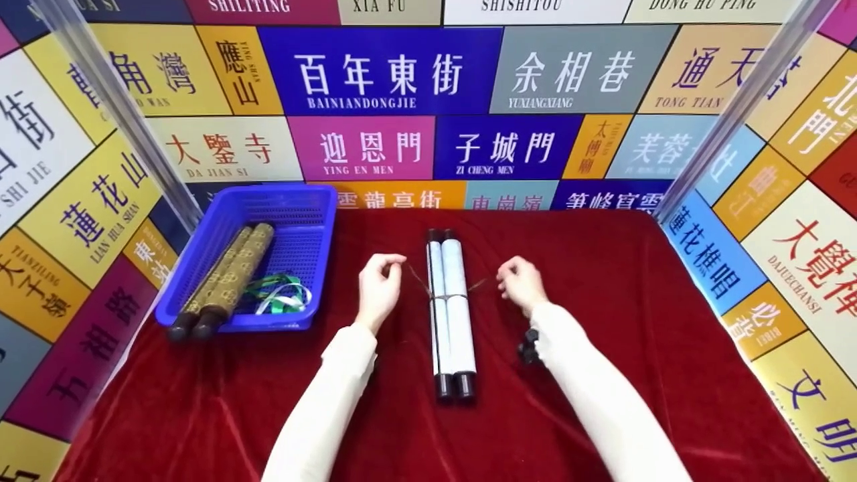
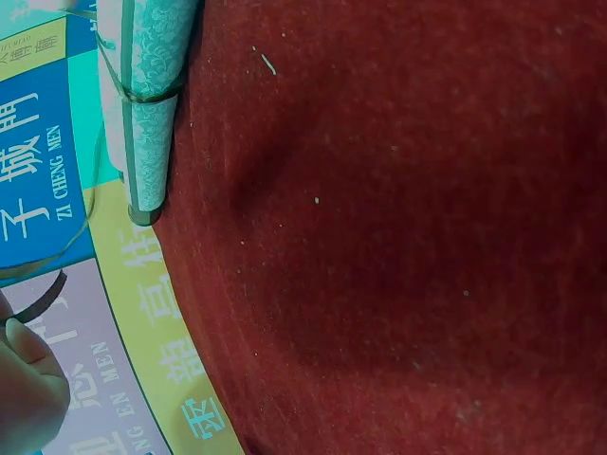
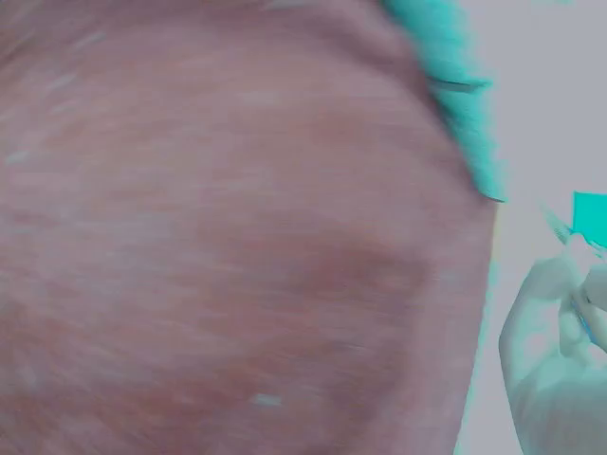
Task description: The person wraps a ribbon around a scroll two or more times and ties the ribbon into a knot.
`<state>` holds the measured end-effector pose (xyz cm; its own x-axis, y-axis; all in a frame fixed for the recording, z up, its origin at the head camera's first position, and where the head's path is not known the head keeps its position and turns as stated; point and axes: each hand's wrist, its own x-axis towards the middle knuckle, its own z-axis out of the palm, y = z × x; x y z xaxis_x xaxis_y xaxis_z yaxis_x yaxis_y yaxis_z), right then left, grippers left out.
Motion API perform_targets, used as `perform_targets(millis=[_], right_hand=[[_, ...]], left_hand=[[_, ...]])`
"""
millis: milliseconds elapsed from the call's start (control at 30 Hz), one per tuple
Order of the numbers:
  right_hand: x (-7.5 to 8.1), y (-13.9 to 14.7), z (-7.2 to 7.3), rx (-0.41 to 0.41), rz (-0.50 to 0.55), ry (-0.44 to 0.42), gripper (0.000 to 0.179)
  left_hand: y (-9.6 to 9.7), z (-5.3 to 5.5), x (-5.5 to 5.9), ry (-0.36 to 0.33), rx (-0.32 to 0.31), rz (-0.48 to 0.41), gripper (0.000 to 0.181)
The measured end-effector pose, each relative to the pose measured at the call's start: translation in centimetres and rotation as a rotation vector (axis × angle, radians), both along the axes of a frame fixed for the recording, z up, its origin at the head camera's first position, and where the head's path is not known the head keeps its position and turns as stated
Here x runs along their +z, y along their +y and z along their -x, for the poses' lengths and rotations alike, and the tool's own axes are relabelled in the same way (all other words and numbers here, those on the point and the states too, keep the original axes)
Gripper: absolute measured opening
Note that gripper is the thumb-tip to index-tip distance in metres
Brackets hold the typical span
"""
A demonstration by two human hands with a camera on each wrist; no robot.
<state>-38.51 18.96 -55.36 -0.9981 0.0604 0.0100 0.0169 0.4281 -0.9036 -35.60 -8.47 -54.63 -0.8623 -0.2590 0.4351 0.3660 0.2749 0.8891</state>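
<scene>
Two pale blue-white scrolls [image 1: 457, 335] with dark end knobs lie side by side, lengthwise on the red cloth. A thin brownish ribbon [image 1: 447, 296] crosses their middle, and its two ends spread out to the sides. To the left of the scrolls, my left hand [image 1: 380, 284] pinches one ribbon end, whose tail sticks out past the fingers in the left wrist view. On the opposite side my right hand [image 1: 522, 284] has curled fingers and pinches the other end, seen near the fingertips in the blurred right wrist view. Neither hand touches the scrolls.
A blue plastic basket [image 1: 320, 268] stands at the left. Two gold patterned scrolls [image 1: 231, 274] lean in it with their dark knobs over the front rim, beside green and white ribbons [image 1: 284, 294]. Printed panels and clear posts [image 1: 743, 100] border the red cloth [image 1: 602, 268].
</scene>
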Motion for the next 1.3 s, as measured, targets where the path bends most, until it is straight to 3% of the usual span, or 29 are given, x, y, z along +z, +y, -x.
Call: perform_targets(millis=[100, 233, 367, 567, 733, 833, 967, 1100, 1200, 1300], right_hand=[[1.2, 0.4, -0.5, 0.019, 0.171, -0.070, 0.009], [1.8, 0.7, -1.3, 0.059, 0.269, -0.133, 0.009], [2.0, 0.9, -1.8, 0.062, 0.342, -0.162, 0.015], [2.6, 1.7, -2.2, 0.056, 0.348, -0.154, 0.020], [1.8, 2.2, -2.1, 0.001, 0.278, -0.167, 0.020], [1.2, 2.4, -2.2, -0.023, 0.242, -0.199, 0.017], [1.0, 1.8, -2.5, 0.031, 0.203, -0.148, 0.018], [1.5, 0.1, -2.6, 0.270, 0.014, 0.082, 0.014], [1.7, -1.5, -2.3, 0.482, -0.171, 0.311, 0.007], [1.7, -3.0, -2.0, 0.588, -0.236, 0.390, 0.019]], left_hand=[[-0.3, 0.1, -0.3, -0.024, 0.057, 0.022, 0.022], [-0.5, 0.1, -0.6, -0.068, 0.123, 0.048, 0.022], [-0.5, -0.1, -0.4, -0.105, 0.141, 0.047, 0.022], [-0.5, -0.2, -0.1, -0.123, 0.139, 0.011, 0.021], [-0.3, -0.3, -0.4, -0.130, 0.124, -0.002, 0.022], [0.1, -0.3, -0.5, -0.125, 0.060, -0.008, 0.020], [1.3, -0.2, 0.2, -0.135, -0.147, -0.023, 0.015], [3.5, 0.2, 1.8, -0.157, -0.341, -0.006, 0.014], [5.4, 0.4, 3.0, -0.166, -0.433, 0.067, 0.017], [6.8, 0.4, 4.0, -0.188, -0.547, 0.126, 0.022]])
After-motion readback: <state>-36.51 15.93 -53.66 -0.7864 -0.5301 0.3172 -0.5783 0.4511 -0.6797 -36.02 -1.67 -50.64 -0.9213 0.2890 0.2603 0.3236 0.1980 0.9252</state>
